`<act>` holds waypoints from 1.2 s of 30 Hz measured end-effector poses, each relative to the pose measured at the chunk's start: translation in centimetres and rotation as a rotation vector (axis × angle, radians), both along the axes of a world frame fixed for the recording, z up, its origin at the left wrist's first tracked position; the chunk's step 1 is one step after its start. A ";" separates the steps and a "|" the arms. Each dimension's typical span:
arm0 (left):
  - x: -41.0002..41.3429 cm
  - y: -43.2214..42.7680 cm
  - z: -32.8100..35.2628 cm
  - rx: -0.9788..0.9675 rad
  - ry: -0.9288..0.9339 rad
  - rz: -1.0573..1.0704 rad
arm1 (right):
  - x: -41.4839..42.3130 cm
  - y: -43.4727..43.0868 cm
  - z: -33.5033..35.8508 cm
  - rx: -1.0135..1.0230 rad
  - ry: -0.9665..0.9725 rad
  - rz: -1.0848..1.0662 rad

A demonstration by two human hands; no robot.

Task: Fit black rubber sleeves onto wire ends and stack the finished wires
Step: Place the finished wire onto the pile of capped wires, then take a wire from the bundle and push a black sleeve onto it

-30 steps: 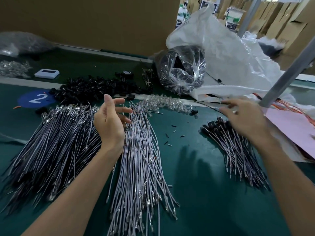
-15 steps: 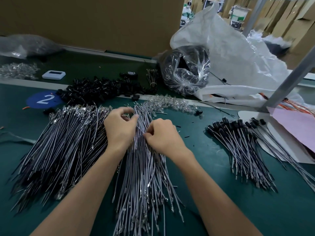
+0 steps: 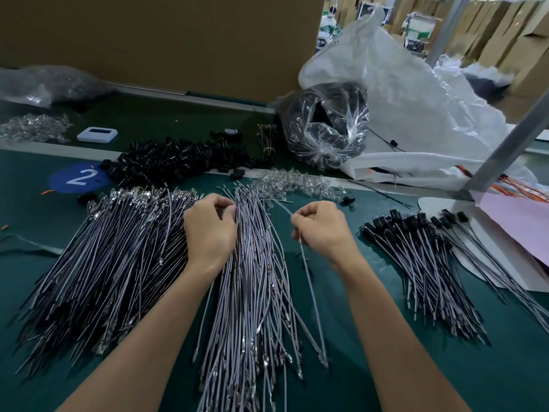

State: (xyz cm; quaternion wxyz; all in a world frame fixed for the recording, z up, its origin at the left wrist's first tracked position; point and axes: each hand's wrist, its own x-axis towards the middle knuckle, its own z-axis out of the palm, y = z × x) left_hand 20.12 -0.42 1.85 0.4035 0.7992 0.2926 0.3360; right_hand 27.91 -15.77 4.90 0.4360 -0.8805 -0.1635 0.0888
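A middle pile of bare grey wires [image 3: 255,278] lies on the green table. My right hand [image 3: 322,230] is shut on one grey wire [image 3: 309,281], lifted clear to the right of that pile. My left hand [image 3: 211,230] rests curled at the pile's upper left edge, fingertips pinched; what it holds is hidden. A heap of black rubber sleeves [image 3: 178,160] sits behind the wires. The stack of finished wires with black sleeves [image 3: 421,257] lies at the right. A larger bundle of grey wires [image 3: 110,257] fills the left.
Clear plastic pieces [image 3: 297,184] lie scattered behind the middle pile. A plastic bag of black parts [image 3: 326,129] and a white sack [image 3: 416,93] stand at the back right. A metal post [image 3: 505,147] and pink sheet [image 3: 517,221] are at far right. A blue "2" sticker [image 3: 78,177] marks the left.
My right hand came back from the finished stack to the middle pile, then pulled a single wire out to the right. My left hand closed at the pile's top.
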 end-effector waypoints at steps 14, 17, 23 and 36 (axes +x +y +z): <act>-0.5 -1.7 1.8 -0.858 -0.304 -0.366 | -2.4 0.5 0.0 0.411 0.118 0.105; -0.5 -1.9 1.8 -0.868 -0.257 -0.401 | -2.5 0.7 -0.2 0.426 0.104 0.105; -0.7 -2.2 1.9 -0.840 -0.194 -0.435 | -2.5 0.7 -0.4 0.437 0.102 0.105; -0.6 -2.4 1.7 -0.844 -0.205 -0.412 | -2.2 1.2 -1.3 0.399 0.046 0.047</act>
